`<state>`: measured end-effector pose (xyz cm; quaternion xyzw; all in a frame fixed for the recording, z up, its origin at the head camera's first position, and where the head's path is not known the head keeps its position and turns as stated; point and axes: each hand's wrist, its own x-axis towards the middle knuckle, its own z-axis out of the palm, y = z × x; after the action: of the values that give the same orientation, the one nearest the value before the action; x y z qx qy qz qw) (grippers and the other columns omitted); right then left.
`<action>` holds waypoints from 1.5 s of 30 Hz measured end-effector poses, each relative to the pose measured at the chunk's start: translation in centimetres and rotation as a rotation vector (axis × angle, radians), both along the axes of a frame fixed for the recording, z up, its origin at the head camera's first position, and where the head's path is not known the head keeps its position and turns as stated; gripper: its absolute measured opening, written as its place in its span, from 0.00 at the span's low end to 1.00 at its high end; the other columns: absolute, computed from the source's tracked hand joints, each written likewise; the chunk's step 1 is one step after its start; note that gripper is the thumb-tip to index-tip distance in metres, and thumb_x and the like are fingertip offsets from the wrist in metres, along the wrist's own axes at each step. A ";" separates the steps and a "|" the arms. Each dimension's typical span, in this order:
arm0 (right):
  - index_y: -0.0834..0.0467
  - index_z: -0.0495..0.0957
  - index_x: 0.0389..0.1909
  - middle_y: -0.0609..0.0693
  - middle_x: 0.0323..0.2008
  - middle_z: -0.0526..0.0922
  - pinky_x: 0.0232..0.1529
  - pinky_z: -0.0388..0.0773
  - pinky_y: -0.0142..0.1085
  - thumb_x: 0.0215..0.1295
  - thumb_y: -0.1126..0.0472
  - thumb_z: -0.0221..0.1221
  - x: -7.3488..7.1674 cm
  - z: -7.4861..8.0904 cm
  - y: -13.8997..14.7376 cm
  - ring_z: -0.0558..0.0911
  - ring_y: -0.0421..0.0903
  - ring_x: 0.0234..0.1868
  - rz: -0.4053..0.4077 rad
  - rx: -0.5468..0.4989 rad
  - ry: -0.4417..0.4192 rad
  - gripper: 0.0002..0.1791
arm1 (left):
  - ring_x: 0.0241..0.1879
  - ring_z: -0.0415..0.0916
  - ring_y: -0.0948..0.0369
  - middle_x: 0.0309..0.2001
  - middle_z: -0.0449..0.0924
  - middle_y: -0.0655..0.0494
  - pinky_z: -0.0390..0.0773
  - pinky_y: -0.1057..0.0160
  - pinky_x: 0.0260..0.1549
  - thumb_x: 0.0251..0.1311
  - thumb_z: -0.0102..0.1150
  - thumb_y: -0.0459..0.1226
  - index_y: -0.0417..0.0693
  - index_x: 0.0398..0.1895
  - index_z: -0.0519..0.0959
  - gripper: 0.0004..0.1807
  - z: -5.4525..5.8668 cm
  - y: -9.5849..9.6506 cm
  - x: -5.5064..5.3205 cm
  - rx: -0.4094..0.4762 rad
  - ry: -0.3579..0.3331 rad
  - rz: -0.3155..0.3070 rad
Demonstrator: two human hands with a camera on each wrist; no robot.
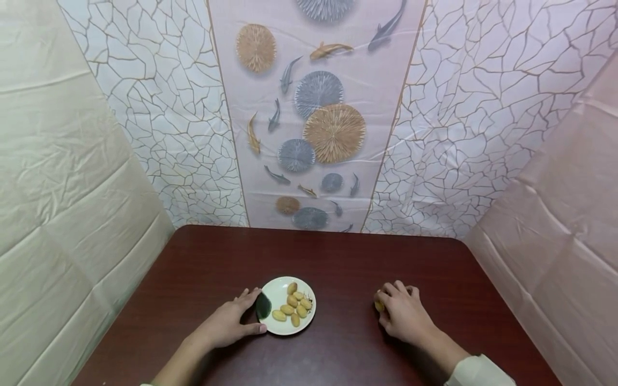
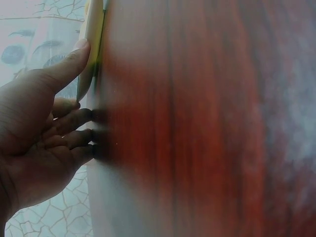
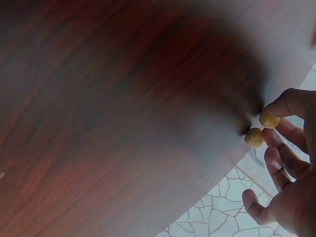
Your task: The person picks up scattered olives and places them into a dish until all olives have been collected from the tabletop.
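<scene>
A small white plate (image 1: 274, 289) stands on the table left of the middle, with a dark green patch (image 1: 263, 305) at its left rim. Several small yellow oval fruits (image 1: 287, 309) lie on it. My left hand (image 1: 227, 323) holds the plate's left edge, thumb at the near side and fingers at the far side; the left wrist view shows the thumb against the rim. Well to the right of the plate, my right hand (image 1: 403, 312) is low over the table. Its thumb and fingers pinch one yellow fruit (image 3: 269, 119). A second yellow fruit (image 3: 254, 138) sits close beside the fingertips.
The dark red-brown table (image 1: 338, 257) has a glossy wood grain. Behind it hangs a patterned cloth (image 1: 309, 123) with fish and round shapes. Pale padded cloth walls (image 1: 63, 214) flank both sides.
</scene>
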<state>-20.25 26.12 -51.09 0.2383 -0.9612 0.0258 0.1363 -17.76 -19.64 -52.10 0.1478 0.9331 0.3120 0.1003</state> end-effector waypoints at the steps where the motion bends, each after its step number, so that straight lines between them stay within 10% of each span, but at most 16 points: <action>1: 0.51 0.89 0.47 0.47 0.47 0.86 0.56 0.79 0.68 0.56 0.62 0.75 0.0 -0.1 0.0 0.78 0.51 0.50 0.000 -0.005 0.003 0.17 | 0.86 0.56 0.32 0.86 0.62 0.38 0.61 0.23 0.79 0.64 0.76 0.61 0.45 0.89 0.61 0.57 0.0 0.0 0.0 0.000 0.003 -0.001; 45: 0.44 0.83 0.37 0.39 0.40 0.81 0.52 0.80 0.64 0.50 0.59 0.80 0.2 0.2 -2.3 0.72 0.42 0.43 0.142 -0.124 0.155 0.17 | 0.86 0.56 0.32 0.85 0.63 0.38 0.61 0.23 0.79 0.63 0.77 0.60 0.43 0.88 0.62 0.58 0.1 0.0 0.3 0.012 0.025 -0.001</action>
<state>-20.04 23.82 -50.87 0.2980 -0.9251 0.0764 0.2228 -17.46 -19.62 -52.03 0.1527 0.9323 0.3157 0.0880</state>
